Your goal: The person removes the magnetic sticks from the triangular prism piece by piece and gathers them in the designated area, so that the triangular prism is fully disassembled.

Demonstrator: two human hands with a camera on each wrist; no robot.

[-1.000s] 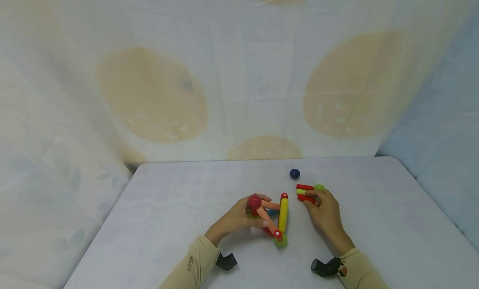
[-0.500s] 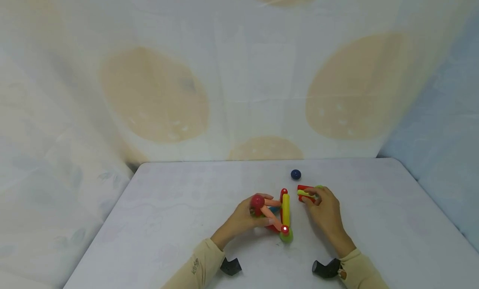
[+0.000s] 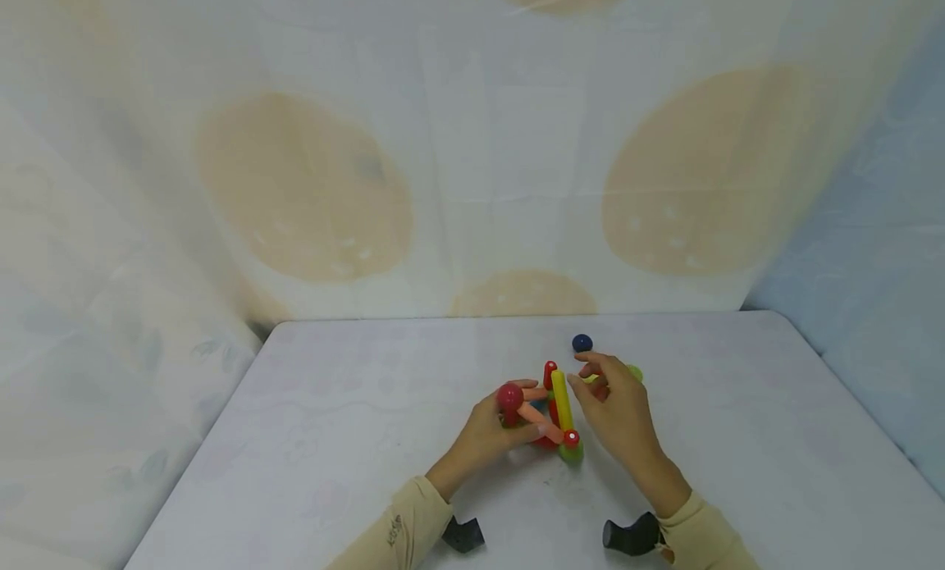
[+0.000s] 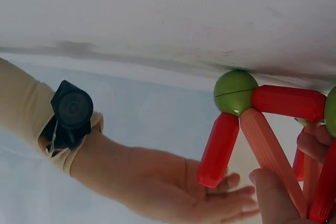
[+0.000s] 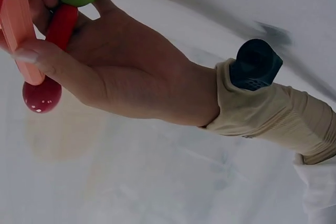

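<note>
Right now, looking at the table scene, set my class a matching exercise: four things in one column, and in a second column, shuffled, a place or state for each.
Column one:
1. dark blue ball
2. dark red ball
3. yellow stick
4. right hand

Column two:
A. built into the structure, between the two hands
B. lying alone on the table, farthest from the person
C. open, fingers loose, holding nothing
D. at the top of the structure that the left hand grips

Pairs: 1-B, 2-D, 3-A, 4-C

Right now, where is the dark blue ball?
In the head view the dark blue ball lies alone on the white table, toward the far edge, just beyond the right hand fingertips, not touching them.
</note>
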